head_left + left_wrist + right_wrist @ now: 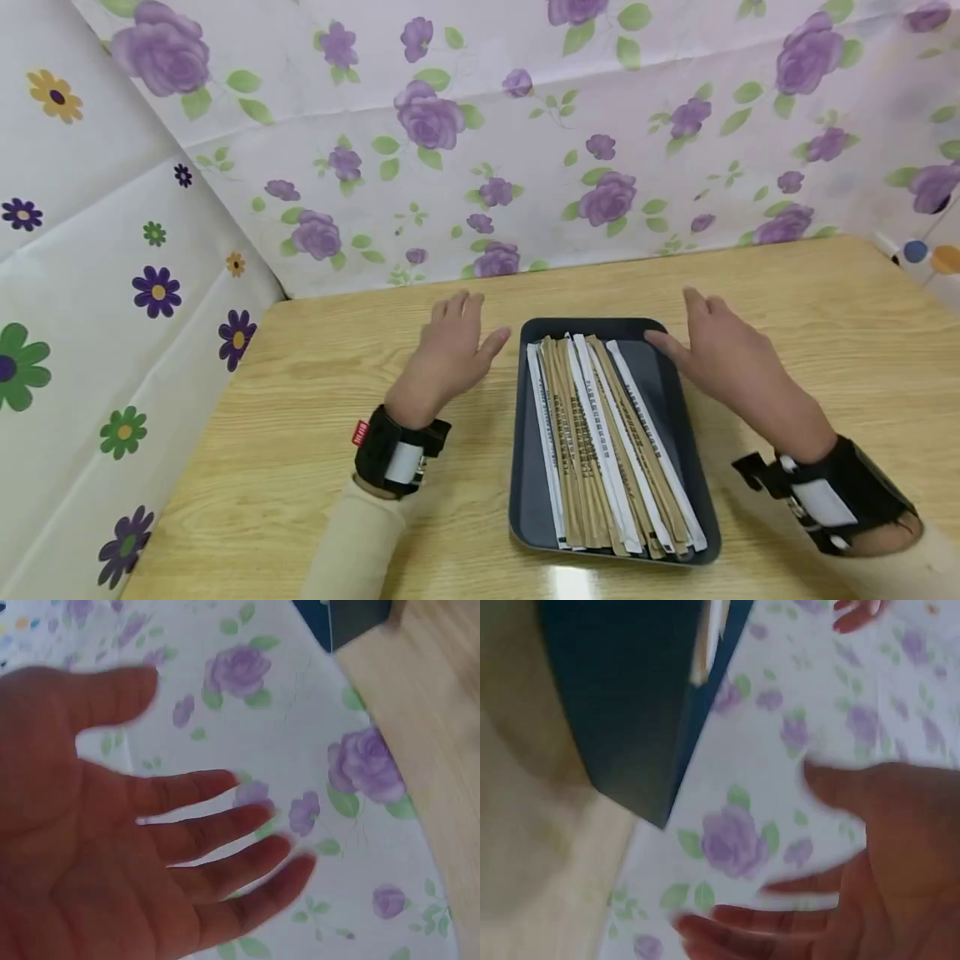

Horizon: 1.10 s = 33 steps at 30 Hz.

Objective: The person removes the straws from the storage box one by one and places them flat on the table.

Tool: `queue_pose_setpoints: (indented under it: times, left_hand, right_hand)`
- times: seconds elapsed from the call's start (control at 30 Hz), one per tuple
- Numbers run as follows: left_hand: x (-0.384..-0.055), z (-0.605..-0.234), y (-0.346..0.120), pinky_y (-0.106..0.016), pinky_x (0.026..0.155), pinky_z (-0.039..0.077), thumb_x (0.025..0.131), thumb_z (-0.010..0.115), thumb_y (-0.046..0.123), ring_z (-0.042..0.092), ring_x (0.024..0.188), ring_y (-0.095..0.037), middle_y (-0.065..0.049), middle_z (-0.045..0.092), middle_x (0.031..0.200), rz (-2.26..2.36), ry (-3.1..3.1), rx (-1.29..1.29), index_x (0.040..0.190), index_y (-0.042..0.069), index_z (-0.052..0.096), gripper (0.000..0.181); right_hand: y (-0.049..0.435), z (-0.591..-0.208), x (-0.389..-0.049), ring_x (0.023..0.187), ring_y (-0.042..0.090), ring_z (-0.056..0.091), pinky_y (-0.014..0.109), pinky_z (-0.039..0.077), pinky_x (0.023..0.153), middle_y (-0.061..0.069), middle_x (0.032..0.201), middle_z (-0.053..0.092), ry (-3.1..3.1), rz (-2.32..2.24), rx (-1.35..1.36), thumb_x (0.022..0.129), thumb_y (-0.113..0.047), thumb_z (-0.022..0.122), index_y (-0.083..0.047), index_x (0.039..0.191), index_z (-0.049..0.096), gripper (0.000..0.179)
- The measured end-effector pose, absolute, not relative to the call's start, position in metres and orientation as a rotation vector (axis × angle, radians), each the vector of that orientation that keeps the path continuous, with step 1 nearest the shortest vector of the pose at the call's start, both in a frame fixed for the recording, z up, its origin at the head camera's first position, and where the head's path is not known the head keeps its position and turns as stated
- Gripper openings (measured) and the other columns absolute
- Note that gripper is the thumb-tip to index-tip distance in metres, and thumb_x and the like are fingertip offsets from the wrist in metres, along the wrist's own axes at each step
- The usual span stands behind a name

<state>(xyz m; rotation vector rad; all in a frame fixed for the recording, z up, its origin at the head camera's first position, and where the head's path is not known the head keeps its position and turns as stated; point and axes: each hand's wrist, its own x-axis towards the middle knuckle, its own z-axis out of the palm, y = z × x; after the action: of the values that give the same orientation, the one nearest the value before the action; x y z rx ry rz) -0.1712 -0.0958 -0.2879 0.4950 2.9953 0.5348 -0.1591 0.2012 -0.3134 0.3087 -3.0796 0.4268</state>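
Observation:
A dark grey tray (611, 327) sits on the wooden table. Lying lengthwise in it is a bundle of long, thin paper-wrapped sticks (592, 442), some wrappers white and some brown, with dark print. To the tray's left is my left hand (453, 354), raised with fingers extended and thumb apart, holding nothing. My right hand (727, 354) hovers by the tray's far right corner, its thumb overlapping the rim in the head view. The left wrist view shows the bare left palm (97, 847). In the right wrist view, the right hand (900, 862) is also bare, beside the tray's side (622, 697).
A wooden table (300, 433) carries the tray. Behind it hangs a white cloth (465, 75) with purple roses, and another flowered cloth (75, 283) covers the left side. Each wrist wears a black strap, the left (397, 454) and the right strap (832, 492).

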Motion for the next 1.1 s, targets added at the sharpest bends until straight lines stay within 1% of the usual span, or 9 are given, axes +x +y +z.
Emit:
queue_pose_setpoints:
  times: [0.07, 0.13, 0.2, 0.33, 0.43, 0.6, 0.73, 0.87, 1.1]
  left_hand:
    - [-0.165, -0.291, -0.090, -0.039, 0.078, 0.048, 0.099, 0.039, 0.024, 0.055, 0.097, -0.030, -0.024, 0.056, 0.112, 0.606, 3.019, 0.534, 0.120, -0.004, 0.050, 0.036]
    - [-0.158, -0.296, -0.082, -0.029, 0.053, 0.045, 0.097, 0.041, 0.014, 0.055, 0.064, -0.022, -0.016, 0.059, 0.078, 0.632, 3.036, 0.591, 0.095, -0.002, 0.057, 0.023]
    - [-0.152, -0.301, -0.072, -0.025, 0.042, 0.036, 0.095, 0.042, 0.009, 0.047, 0.048, -0.016, -0.009, 0.051, 0.060, 0.610, 3.044, 0.639, 0.079, 0.003, 0.055, 0.022]
    - [-0.139, -0.312, -0.054, -0.020, 0.036, 0.033, 0.092, 0.046, 0.008, 0.043, 0.041, -0.009, -0.002, 0.045, 0.053, 0.448, 3.030, 0.674, 0.065, 0.008, 0.050, 0.028]
    - [-0.130, -0.320, -0.040, -0.019, 0.034, 0.034, 0.091, 0.047, 0.006, 0.043, 0.040, -0.008, -0.002, 0.045, 0.051, 0.337, 2.957, 0.700, 0.060, 0.008, 0.051, 0.031]
    - [-0.125, -0.331, -0.021, -0.019, 0.030, 0.033, 0.089, 0.049, 0.006, 0.042, 0.038, -0.008, -0.003, 0.047, 0.051, 0.251, 2.909, 0.666, 0.056, 0.008, 0.052, 0.033]
    - [-0.122, -0.336, -0.014, -0.023, 0.030, 0.039, 0.085, 0.055, 0.009, 0.046, 0.040, -0.010, -0.004, 0.054, 0.052, 0.076, 2.988, 0.683, 0.051, 0.010, 0.052, 0.034]
    - [-0.119, -0.341, -0.004, -0.027, 0.033, 0.043, 0.082, 0.061, 0.014, 0.050, 0.045, -0.011, -0.003, 0.059, 0.057, -0.082, 2.960, 0.703, 0.055, 0.011, 0.057, 0.028]
    - [-0.116, -0.347, 0.001, -0.025, 0.028, 0.038, 0.083, 0.058, 0.010, 0.043, 0.038, -0.009, -0.001, 0.053, 0.049, -0.050, 2.969, 0.788, 0.048, 0.013, 0.051, 0.036]
  right_hand:
    - [0.197, -0.321, -0.149, 0.064, 0.038, 0.058, 0.045, 0.048, 0.046, 0.038, 0.092, 0.056, -3.115, 0.438, 0.241, 0.092, -0.045, 0.048, 0.020, 0.132, 0.026, 0.080]
    - [0.193, -0.331, -0.139, 0.050, 0.028, 0.054, 0.038, 0.043, 0.038, 0.030, 0.073, 0.058, -3.166, 0.417, 0.221, 0.091, -0.039, 0.053, 0.023, 0.123, 0.034, 0.072]
    - [0.191, -0.342, -0.130, 0.044, 0.023, 0.050, 0.035, 0.039, 0.035, 0.022, 0.062, 0.056, -3.198, 0.381, 0.229, 0.089, -0.031, 0.055, 0.023, 0.116, 0.038, 0.062]
    - [0.189, -0.358, -0.121, 0.039, 0.021, 0.047, 0.035, 0.037, 0.033, 0.013, 0.052, 0.051, -3.179, 0.381, 0.236, 0.086, -0.011, 0.051, 0.022, 0.116, 0.036, 0.047]
    - [0.190, -0.361, -0.121, 0.038, 0.020, 0.045, 0.033, 0.035, 0.032, 0.011, 0.050, 0.048, -3.169, 0.417, 0.227, 0.083, -0.002, 0.048, 0.023, 0.123, 0.028, 0.052]
    - [0.195, -0.360, -0.124, 0.039, 0.020, 0.045, 0.032, 0.034, 0.032, 0.012, 0.050, 0.049, -3.172, 0.456, 0.217, 0.081, 0.000, 0.049, 0.024, 0.129, 0.022, 0.060]
    - [0.193, -0.359, -0.125, 0.040, 0.020, 0.045, 0.032, 0.034, 0.033, 0.012, 0.051, 0.049, -3.191, 0.458, 0.220, 0.081, 0.001, 0.049, 0.024, 0.130, 0.020, 0.062]
    - [0.194, -0.360, -0.124, 0.039, 0.021, 0.045, 0.032, 0.033, 0.033, 0.012, 0.051, 0.049, -3.200, 0.459, 0.210, 0.080, 0.001, 0.048, 0.025, 0.131, 0.019, 0.063]
    - [0.196, -0.360, -0.125, 0.038, 0.021, 0.045, 0.033, 0.034, 0.031, 0.013, 0.049, 0.049, -3.190, 0.421, 0.203, 0.079, 0.001, 0.050, 0.025, 0.129, 0.020, 0.063]
